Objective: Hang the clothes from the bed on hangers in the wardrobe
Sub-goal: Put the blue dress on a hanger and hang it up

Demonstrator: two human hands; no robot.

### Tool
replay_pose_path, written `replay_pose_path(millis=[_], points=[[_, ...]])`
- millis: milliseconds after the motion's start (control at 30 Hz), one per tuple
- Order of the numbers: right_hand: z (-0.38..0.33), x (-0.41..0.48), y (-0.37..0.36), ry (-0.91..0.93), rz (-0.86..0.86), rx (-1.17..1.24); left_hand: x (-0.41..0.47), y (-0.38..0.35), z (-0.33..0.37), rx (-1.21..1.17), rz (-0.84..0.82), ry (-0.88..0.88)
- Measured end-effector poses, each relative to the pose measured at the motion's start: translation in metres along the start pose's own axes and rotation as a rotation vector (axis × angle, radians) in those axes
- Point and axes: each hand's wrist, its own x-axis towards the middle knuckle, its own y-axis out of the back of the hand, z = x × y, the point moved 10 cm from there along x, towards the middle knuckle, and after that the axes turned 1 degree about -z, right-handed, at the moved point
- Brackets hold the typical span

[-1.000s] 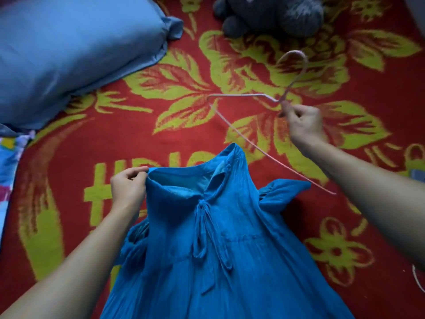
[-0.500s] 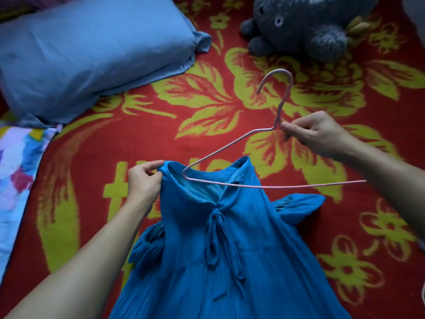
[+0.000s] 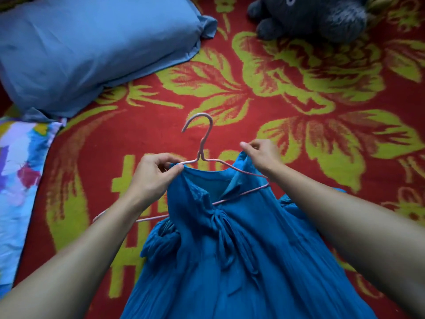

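A blue dress with a tie at the neck lies on the red and yellow bedspread. A thin pink wire hanger lies across its neckline, hook pointing away from me. Its right end sits inside the neck opening; its left end sticks out past the dress under my left wrist. My left hand pinches the left edge of the neckline where the hanger's arm crosses it. My right hand pinches the right edge of the neckline and lifts it.
A blue pillow lies at the upper left. A grey plush toy sits at the top right. A patterned multicoloured cloth runs along the left edge of the bed.
My right hand has let go of the hanger's neck and taken the right side of the neckline. The hanger has come down onto the dress, with its right end slipped into the neck opening.
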Motion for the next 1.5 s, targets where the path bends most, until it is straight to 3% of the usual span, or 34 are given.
replay_pose_path(millis=[100, 200, 267, 433, 567, 700, 833, 900, 967, 1000, 1067, 1133, 1200, 1267, 1333, 1500], points=[[0.032, 0.008, -0.005, -0.196, -0.010, -0.280, -0.006, 0.002, -0.005, 0.014, 0.041, -0.015], [0.046, 0.012, -0.034, -0.313, -0.084, -0.341, -0.016, 0.004, -0.008, 0.041, 0.066, -0.043], [0.058, 0.016, -0.037, -0.348, -0.057, -0.254, -0.021, 0.012, -0.010, 0.026, 0.087, -0.051], [0.098, -0.004, 0.001, -0.469, 0.029, 0.311, -0.027, 0.039, -0.041, -0.154, 0.200, 0.051], [0.106, -0.019, 0.012, -0.500, -0.034, 0.438, -0.033, 0.037, -0.055, -0.287, 0.258, 0.132], [0.097, -0.021, 0.026, -0.511, 0.035, 0.553, -0.029, 0.034, -0.063, -0.221, 0.241, 0.117], [0.081, -0.028, 0.042, -0.439, 0.112, 0.557, -0.032, 0.020, -0.049, -0.066, 0.220, 0.048], [0.061, -0.031, 0.037, -0.327, 0.003, 0.545, -0.032, 0.008, -0.040, -0.047, 0.212, 0.023], [0.037, -0.037, 0.031, -0.208, -0.159, 0.295, -0.027, -0.002, -0.034, -0.088, 0.209, 0.033], [0.028, -0.039, 0.036, -0.144, -0.157, 0.094, -0.022, -0.006, -0.030, -0.130, 0.209, 0.038], [0.007, -0.041, 0.068, 0.006, 0.061, -0.321, -0.011, -0.010, -0.016, -0.203, 0.211, 0.018], [-0.029, -0.050, 0.086, 0.237, 0.217, -0.499, -0.003, -0.014, 0.005, -0.215, 0.204, -0.024], [-0.060, -0.057, 0.081, 0.458, 0.182, -0.507, 0.001, -0.019, 0.024, -0.185, 0.187, -0.076], [-0.076, -0.061, 0.070, 0.545, 0.095, -0.497, 0.002, -0.022, 0.033, -0.168, 0.166, -0.099], [-0.074, -0.059, 0.066, 0.509, 0.031, -0.464, 0.001, -0.018, 0.030, -0.097, 0.165, -0.113], [-0.057, -0.070, 0.103, 0.456, 0.116, -0.287, -0.011, 0.008, 0.002, 0.116, 0.157, -0.093]])
